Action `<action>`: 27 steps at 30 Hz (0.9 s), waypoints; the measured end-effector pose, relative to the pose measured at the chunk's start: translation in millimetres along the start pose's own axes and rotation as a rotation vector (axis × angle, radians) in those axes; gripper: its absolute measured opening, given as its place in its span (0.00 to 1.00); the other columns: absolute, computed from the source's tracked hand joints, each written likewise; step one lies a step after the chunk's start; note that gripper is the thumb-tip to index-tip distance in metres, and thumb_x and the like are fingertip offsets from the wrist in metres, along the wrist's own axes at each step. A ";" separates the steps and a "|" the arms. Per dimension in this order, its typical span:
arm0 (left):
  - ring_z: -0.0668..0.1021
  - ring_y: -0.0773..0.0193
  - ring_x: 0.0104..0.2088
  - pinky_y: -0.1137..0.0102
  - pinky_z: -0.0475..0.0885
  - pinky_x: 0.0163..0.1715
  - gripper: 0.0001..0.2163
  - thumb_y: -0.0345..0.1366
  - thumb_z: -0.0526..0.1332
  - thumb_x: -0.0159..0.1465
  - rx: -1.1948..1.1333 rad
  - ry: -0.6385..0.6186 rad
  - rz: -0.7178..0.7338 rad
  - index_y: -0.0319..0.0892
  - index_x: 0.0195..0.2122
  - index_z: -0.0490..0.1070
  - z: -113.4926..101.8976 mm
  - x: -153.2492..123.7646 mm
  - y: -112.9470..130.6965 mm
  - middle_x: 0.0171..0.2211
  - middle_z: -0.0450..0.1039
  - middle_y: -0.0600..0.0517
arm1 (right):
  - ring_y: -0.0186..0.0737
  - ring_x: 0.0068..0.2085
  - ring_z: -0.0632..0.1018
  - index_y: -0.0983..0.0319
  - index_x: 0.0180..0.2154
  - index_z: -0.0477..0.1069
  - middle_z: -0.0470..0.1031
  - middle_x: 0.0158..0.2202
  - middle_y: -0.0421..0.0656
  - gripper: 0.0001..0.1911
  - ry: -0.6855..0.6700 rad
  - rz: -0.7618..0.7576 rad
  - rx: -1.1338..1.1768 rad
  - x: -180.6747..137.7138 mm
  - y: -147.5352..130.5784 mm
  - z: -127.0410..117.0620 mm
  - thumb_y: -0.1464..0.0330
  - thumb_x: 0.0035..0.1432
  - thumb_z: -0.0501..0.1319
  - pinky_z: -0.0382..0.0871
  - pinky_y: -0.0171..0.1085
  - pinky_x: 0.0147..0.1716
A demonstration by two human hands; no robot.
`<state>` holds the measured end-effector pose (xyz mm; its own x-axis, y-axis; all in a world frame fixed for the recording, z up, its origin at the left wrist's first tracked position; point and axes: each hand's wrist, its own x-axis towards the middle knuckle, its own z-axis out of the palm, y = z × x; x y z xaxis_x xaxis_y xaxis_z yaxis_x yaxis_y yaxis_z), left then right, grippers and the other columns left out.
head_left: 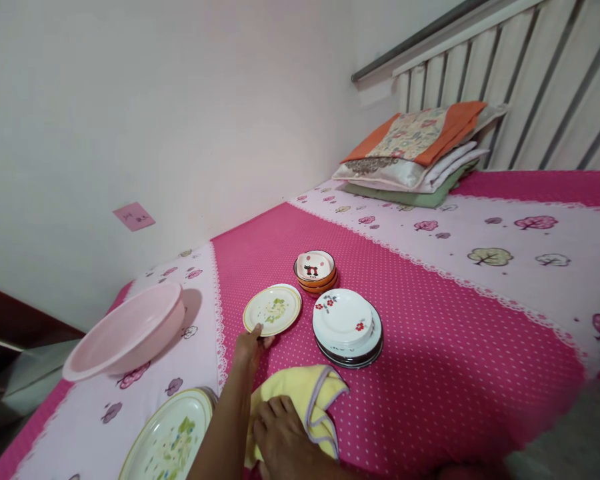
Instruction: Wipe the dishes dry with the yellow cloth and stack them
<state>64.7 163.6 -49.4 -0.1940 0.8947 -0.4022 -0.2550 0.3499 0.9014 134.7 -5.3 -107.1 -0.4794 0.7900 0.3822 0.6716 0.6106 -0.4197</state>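
Observation:
My left hand pinches the near rim of a small round plate with a yellow edge and a green floral print, thumb on top. Under my right hand lies a crumpled yellow cloth with a purple border; its fingers press together and curl into it. To the right of the held plate is a stack of white plates with red flowers on top and dark-rimmed plates below. Behind them stand several nested orange bowls, the top one showing a cat picture. A larger stack of floral plates sits beside my left forearm.
A pink basin rests on the bed's left side, near the wall with a pink paper. Folded bedding and a pillow are piled by the white headboard. The bedspread is pink with dots.

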 end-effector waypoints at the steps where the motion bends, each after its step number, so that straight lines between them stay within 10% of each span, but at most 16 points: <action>1: 0.79 0.55 0.48 0.55 0.79 0.46 0.17 0.41 0.64 0.69 -0.002 -0.001 0.002 0.41 0.57 0.72 0.6 0.3 -0.4 0.54 0.74 0.44 | 0.56 0.49 0.74 0.66 0.54 0.73 0.76 0.52 0.54 0.23 -0.002 0.001 0.003 0.0 0.0 0.3 0.62 0.61 0.61 0.71 0.56 0.52; 27: 0.79 0.53 0.50 0.54 0.78 0.48 0.19 0.42 0.64 0.69 0.159 0.151 -0.102 0.40 0.58 0.71 8.6 21.5 -2.0 0.56 0.73 0.43 | 0.55 0.52 0.70 0.66 0.53 0.71 0.73 0.52 0.52 0.21 0.038 -0.005 0.006 -5.1 2.1 7.5 0.61 0.62 0.63 0.62 0.56 0.58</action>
<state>69.2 184.6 -58.6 -0.3171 0.8050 -0.5015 -0.1305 0.4867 0.8638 134.3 -7.7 -116.1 -0.4609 0.7842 0.4155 0.6659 0.6151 -0.4221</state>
